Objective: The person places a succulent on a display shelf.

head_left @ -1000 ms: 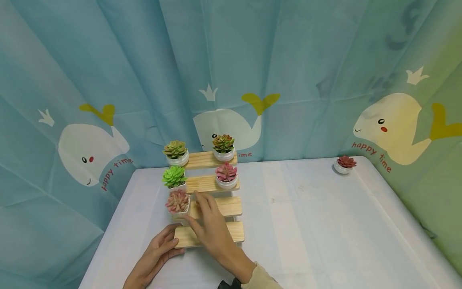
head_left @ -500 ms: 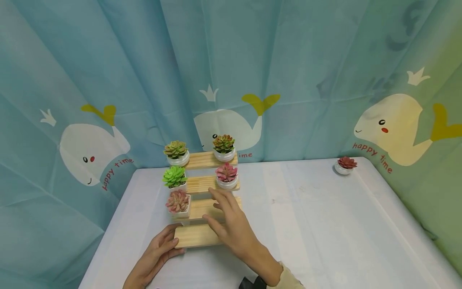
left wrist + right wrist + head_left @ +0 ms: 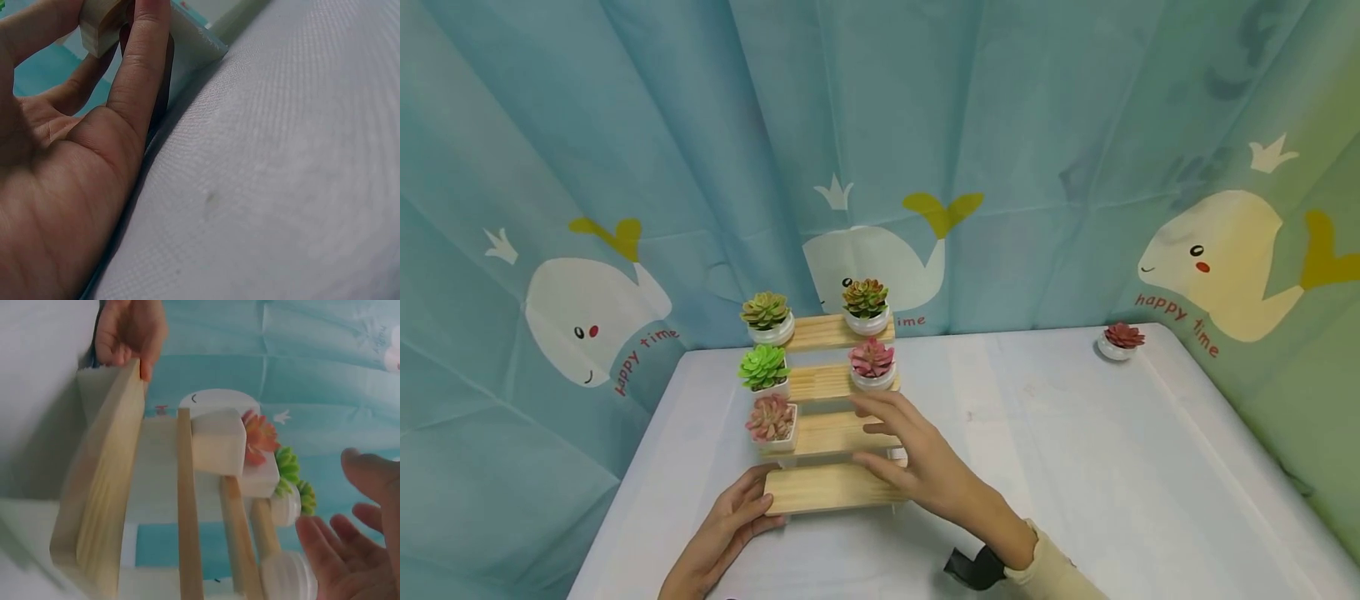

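Note:
A tiered wooden plant stand (image 3: 842, 486) with white side supports stands on the table. My left hand (image 3: 730, 521) grips the left end of its lowest plank (image 3: 103, 28), thumb at the front edge. Over the right ends of the lower planks, my right hand (image 3: 932, 467) hovers with fingers spread and loosely bent, holding nothing. A dusty-pink succulent (image 3: 772, 421) in a square white pot sits at the left of the third plank. Above it is a bright green succulent (image 3: 764, 367), with a pink succulent (image 3: 872, 358) in a round pot on that plank's right.
On the top plank stand a dull green succulent (image 3: 765, 311) and a reddish-green succulent (image 3: 866, 297). A dark red succulent (image 3: 1123, 337) in a white pot is at the table's far right corner. A blue whale-print curtain (image 3: 1037, 208) hangs behind the white table (image 3: 1112, 467).
My right hand has left the dusty-pink succulent's pot and moved right across the stand, its fingers loose. The left hand has stayed on the lowest plank.

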A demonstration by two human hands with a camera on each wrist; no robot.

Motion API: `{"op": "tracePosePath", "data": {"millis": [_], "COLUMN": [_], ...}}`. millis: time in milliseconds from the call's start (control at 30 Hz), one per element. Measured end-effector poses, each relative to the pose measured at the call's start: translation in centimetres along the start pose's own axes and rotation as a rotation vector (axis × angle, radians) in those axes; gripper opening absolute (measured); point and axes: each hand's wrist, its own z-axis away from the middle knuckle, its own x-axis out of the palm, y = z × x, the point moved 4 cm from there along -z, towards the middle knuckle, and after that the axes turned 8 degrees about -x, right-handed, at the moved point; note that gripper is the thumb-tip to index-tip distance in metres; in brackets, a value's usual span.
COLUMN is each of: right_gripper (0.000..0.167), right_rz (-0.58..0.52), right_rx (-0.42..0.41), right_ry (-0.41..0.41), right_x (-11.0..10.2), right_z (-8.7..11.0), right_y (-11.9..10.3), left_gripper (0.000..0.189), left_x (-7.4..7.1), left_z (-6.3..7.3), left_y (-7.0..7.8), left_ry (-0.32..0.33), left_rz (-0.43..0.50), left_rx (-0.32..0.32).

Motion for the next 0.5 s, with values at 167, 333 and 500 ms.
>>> {"op": "tracePosePath", "data": {"millis": [167,333,500], "right_gripper": [0.067,0.065,0.062], "right_rz": [-0.098,-0.139,-0.140], "right_rx": [0.014,-0.015,-0.037], "right_ry": [-0.034,-0.030,0.036], "right_x": [-1.4,-3.3,-5.8], "right_z": [0.4,0.5,0.8], "right_y": [0.4,0.9,1.7], "left_gripper": [0.039,0.041,0.045], "left_x": [0.0,0.1,0.2], "left_z": [0.0,0.0,0.0], "left_y": [0.0,0.0,0.1], "left_ry": [-0.015,-0.009,-0.002], "left_rz": [0.005,0.008,0.007], "left_rx": [0.009,0.009,-0.003]}}
